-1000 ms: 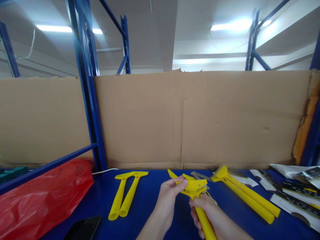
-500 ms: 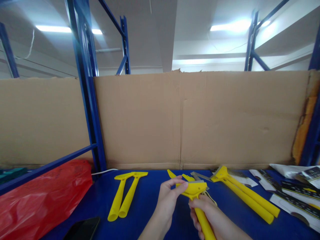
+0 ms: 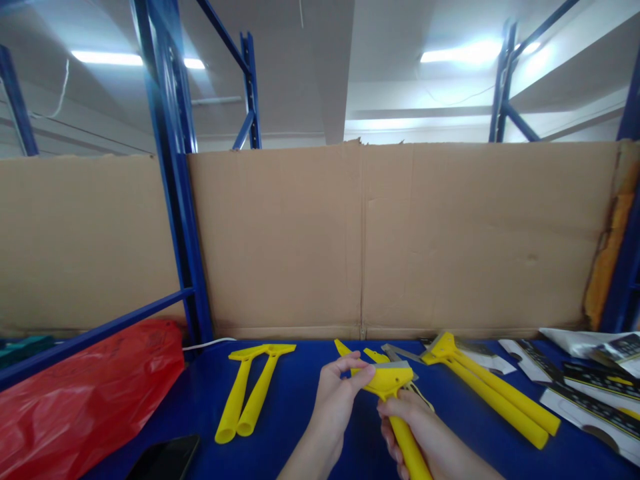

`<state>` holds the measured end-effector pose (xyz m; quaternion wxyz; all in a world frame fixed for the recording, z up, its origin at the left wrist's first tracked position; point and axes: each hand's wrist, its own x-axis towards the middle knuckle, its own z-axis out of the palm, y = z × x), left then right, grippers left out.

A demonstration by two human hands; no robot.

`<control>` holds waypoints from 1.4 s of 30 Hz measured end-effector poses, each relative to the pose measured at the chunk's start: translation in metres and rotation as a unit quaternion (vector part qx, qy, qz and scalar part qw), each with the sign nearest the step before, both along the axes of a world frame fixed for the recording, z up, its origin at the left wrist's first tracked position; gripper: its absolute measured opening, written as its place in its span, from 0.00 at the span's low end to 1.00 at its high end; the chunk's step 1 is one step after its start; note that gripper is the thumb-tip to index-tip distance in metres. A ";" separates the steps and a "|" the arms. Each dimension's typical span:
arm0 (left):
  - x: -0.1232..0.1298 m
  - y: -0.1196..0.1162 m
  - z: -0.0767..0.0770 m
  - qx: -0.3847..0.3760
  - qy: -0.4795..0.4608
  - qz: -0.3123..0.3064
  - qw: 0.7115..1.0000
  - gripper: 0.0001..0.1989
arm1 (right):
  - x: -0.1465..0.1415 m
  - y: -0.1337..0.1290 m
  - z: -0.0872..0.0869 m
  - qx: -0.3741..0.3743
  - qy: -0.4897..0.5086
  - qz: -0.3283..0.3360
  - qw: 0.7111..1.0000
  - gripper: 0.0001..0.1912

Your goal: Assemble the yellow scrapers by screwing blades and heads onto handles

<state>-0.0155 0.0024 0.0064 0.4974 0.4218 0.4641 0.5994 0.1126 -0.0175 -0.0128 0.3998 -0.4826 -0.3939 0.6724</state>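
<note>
A yellow scraper (image 3: pixel 393 380) with a metal blade along its top edge is held between both hands. My right hand (image 3: pixel 415 420) is wrapped round its handle just below the head. The thumb and fingers of my left hand (image 3: pixel 337 393) pinch the left end of the head, by the blade. Behind the hands lie small yellow pieces (image 3: pixel 376 356) and metal blades (image 3: pixel 397 353), partly hidden. Two yellow handles with heads (image 3: pixel 255 393) lie on the left, open ends toward me. On the right, two more long yellow scrapers (image 3: pixel 493 390) lie side by side.
A red plastic bag (image 3: pixel 100 400) and a dark phone (image 3: pixel 165 459) are at the left of the blue tabletop (image 3: pixel 285 433). Black and white packaging cards (image 3: pixel 595 400) lie at the right. A cardboard wall (image 3: pixel 280 247) and blue rack posts (image 3: pixel 175 200) stand behind.
The scraper's head has tilted very slightly in my hands, and its blade strip shows a little more. Both hands keep nearly the same place and hold.
</note>
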 end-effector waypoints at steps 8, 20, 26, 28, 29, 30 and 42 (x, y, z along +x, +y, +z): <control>-0.002 0.009 -0.010 0.100 0.218 0.077 0.968 0.02 | -0.004 -0.006 0.010 -0.011 -0.015 -0.015 1.000 0.05; -0.007 0.012 -0.014 0.117 0.249 0.030 0.961 0.12 | -0.011 -0.005 0.017 -0.039 -0.010 -0.038 0.998 0.18; -0.008 0.015 -0.019 0.088 0.223 -0.019 0.971 0.10 | -0.010 -0.006 0.018 -0.027 -0.001 -0.045 0.999 0.19; -0.009 0.016 -0.021 0.094 0.212 -0.028 0.972 0.11 | -0.010 -0.004 0.015 -0.020 -0.001 -0.046 0.999 0.19; -0.009 0.017 -0.021 0.095 0.209 -0.031 0.973 0.11 | -0.010 -0.003 0.012 -0.017 -0.001 -0.046 0.999 0.18; -0.009 0.017 -0.021 0.095 0.206 -0.032 0.973 0.11 | -0.009 -0.002 0.010 -0.013 0.002 -0.044 0.999 0.18; -0.005 0.015 -0.023 0.093 0.172 -0.020 0.980 0.15 | 0.009 0.006 0.022 0.036 0.104 -0.119 0.987 0.14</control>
